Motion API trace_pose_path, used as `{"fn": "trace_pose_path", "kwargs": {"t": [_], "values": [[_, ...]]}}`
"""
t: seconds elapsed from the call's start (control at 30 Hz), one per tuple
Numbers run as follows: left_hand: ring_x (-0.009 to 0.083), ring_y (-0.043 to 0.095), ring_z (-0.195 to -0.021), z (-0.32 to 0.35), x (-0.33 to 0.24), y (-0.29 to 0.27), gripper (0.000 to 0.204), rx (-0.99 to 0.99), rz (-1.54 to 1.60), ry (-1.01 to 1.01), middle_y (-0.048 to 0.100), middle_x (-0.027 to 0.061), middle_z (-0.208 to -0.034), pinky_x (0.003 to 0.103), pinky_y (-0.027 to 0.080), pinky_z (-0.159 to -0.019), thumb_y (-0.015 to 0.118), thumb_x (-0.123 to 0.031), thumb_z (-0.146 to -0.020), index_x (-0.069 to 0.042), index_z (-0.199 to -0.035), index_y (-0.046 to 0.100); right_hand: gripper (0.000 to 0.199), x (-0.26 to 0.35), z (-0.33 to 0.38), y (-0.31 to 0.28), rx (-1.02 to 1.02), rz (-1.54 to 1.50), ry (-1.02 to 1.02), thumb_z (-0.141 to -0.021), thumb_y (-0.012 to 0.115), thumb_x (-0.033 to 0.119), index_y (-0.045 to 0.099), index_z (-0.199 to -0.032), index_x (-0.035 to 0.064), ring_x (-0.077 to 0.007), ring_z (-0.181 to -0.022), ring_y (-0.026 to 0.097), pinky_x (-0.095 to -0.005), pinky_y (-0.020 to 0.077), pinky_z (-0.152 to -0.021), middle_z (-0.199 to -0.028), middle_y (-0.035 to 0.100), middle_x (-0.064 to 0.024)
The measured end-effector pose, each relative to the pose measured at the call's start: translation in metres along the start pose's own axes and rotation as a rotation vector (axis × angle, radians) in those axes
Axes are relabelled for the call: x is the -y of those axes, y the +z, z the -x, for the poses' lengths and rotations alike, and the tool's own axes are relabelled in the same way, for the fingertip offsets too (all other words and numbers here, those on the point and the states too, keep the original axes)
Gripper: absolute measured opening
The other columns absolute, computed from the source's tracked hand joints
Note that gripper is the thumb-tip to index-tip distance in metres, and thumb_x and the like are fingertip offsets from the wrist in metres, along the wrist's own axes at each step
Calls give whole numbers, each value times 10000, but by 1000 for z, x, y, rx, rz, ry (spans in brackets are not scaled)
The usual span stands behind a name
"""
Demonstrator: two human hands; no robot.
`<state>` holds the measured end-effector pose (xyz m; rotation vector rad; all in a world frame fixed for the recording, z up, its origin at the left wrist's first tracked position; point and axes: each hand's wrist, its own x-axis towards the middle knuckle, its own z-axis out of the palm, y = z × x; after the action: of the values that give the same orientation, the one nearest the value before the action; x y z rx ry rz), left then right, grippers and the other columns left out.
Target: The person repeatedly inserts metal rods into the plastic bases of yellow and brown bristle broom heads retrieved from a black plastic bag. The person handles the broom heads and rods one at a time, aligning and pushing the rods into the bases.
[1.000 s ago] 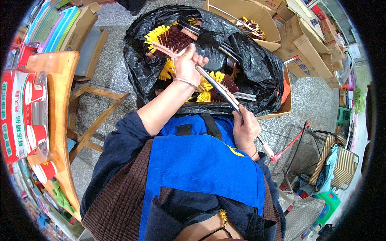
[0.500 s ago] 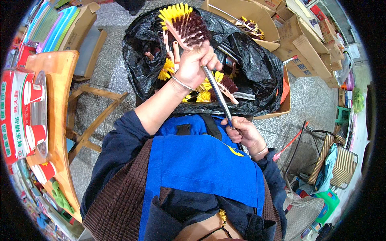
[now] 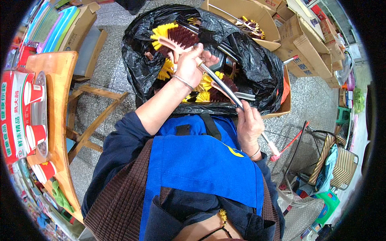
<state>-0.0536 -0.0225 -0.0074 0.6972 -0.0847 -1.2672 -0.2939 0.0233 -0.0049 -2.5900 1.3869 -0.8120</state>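
A long-handled brush with yellow and dark red bristles and a pale pink head slants across the front of me. Its bristles point up and away, and its shiny metal handle runs down to the right. My left hand holds it where head meets handle, thumb along it and the other fingers loosely stretched. Lower down, my right hand pinches the handle between thumb and fingers. Beyond the right hand, a pale rod with a pink end continues in line with the handle. Beneath lies a black plastic bag holding several similar brushes.
The bag sits in a cardboard box. More open cartons stand at the far right, one with brushes inside. On the left is a wooden table with red paper cups. A folding chair stands at right.
The brush has turned and dropped slightly left, its bristles now lower. My left fingers have loosened and spread. My right hand has moved up and right, and the handle's lower part now swings out rightward.
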Motion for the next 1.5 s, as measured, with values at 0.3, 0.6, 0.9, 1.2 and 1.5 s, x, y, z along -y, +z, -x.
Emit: {"fn": "trace_pose_path", "kwargs": {"t": [0.3,0.6,0.9,1.2,1.5], "values": [[141,451,-612,10,-9,-2,148,438,19,-14,415,-10,-624,375,483,-703,482,-164,-958,-109,-822,464,309,-8,-3,-9,950,-1555,1027,-947,533,309,639,-1026,30,-18,-506,352,-168,234,-431,-627,462,56],[233,639,-763,-2,-6,-7,68,33,-32,43,644,143,-883,451,550,-804,515,-117,-934,-76,-883,533,207,6,-7,2,15,-40,79,-841,641,182,625,-1033,107,-292,-633,533,-397,432,-574,-714,533,-85],[261,653,-788,-1,-7,-10,219,124,-90,75,645,203,-929,465,548,-822,456,79,-741,-62,-908,456,230,7,6,9,226,-581,307,-901,607,187,642,-1084,52,-206,-583,555,-317,435,-516,-713,583,-46],[221,592,-692,7,-10,-1,161,354,-96,10,584,82,-792,465,503,-819,504,9,-797,-120,-872,443,332,-16,-5,-7,948,-1450,885,-971,495,298,614,-1036,-6,-19,-469,293,-171,222,-401,-589,411,56],[262,625,-819,-3,-23,0,361,436,246,-208,644,161,-1022,461,485,-882,494,-329,-949,-22,-1132,543,412,-17,-4,-4,927,-1473,834,-976,466,358,624,-1004,-22,-40,-485,389,-185,286,-418,-600,486,21]]}}
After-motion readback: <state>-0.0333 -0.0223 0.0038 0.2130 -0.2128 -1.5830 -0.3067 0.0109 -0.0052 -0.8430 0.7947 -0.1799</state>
